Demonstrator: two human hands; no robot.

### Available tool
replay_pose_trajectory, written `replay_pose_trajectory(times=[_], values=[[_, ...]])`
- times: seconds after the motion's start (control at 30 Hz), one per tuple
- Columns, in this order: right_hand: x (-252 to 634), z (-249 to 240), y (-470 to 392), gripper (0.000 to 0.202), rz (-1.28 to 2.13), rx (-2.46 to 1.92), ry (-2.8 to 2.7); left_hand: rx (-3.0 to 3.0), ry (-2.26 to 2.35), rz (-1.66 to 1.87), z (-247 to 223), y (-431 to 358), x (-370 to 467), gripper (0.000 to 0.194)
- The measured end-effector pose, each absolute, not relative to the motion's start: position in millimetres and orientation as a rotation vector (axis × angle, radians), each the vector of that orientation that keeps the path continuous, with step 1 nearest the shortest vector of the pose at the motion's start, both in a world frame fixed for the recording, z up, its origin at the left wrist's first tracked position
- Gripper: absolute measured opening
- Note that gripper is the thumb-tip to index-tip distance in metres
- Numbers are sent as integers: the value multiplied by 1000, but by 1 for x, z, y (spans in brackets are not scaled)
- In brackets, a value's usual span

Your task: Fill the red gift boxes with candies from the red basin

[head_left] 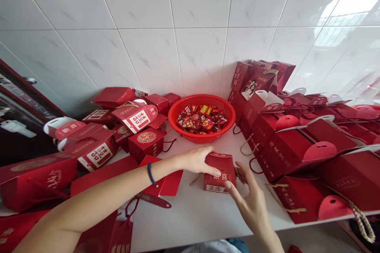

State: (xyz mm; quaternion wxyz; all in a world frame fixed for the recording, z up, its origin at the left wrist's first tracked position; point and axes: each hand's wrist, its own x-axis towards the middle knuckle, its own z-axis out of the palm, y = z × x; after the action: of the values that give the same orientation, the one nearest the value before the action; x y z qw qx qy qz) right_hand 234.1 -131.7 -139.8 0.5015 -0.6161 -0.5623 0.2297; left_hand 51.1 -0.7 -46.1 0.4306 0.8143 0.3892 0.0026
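Box [225, 164] sits on the table [178, 221], near side of the basin [202, 138]. Left hand [196, 160] grasps its left part; right hand [251, 194] curves at its right, grip unclear. Adjusting it seems underway; the next move calls for light pressure.

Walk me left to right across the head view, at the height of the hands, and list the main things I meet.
Large red cardboard box with a gold emblem, thin dark blue wristband, left hand, small red cardboard box, right hand, red cardboard box with a tan rope handle.
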Motion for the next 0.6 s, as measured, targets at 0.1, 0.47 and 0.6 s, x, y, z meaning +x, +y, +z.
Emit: replay_pose_trajectory(times=[0.1, 0.47, 0.6], values=[[229, -143, -139, 69, 448, -1524, -1422, 2012, 1005, 94, -49, -7, 55, 59], [212, -139, -152, 89, 80, -1550, -1480, 2258, 906, 178, -37, -43, 76, 25], [231, -106, -181, 89, -74, -1467, -1368, 2221, 721, 329, -12, -64, 83, 31]])
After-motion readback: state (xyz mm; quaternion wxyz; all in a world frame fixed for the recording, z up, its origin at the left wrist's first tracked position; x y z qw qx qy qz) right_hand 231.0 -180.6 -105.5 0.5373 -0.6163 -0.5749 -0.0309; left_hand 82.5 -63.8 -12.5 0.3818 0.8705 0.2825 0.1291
